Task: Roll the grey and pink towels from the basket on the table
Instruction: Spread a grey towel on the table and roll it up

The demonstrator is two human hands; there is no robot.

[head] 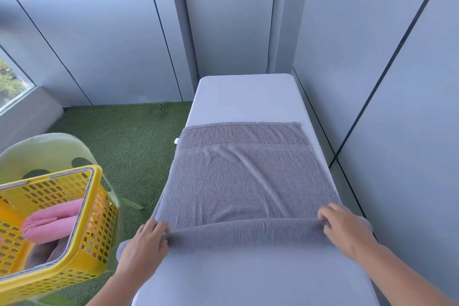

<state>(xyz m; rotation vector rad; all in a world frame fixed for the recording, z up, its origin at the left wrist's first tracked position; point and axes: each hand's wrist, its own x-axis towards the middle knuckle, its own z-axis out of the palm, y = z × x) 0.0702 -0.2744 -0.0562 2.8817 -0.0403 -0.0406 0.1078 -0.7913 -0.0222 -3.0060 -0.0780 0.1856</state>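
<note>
We grip the grey towel (244,181), spread across the table (246,97), by its rolled near edge, left hand (145,243) and right hand (346,230) curled at either end (pink towel (53,221) waits in the basket (95,208)); we should roll evenly, keeping it tight.

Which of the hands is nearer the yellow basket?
Left. The left hand grips the grey towel's rolled end just beside the basket; the right hand grips the other end, across the table from it.
</note>
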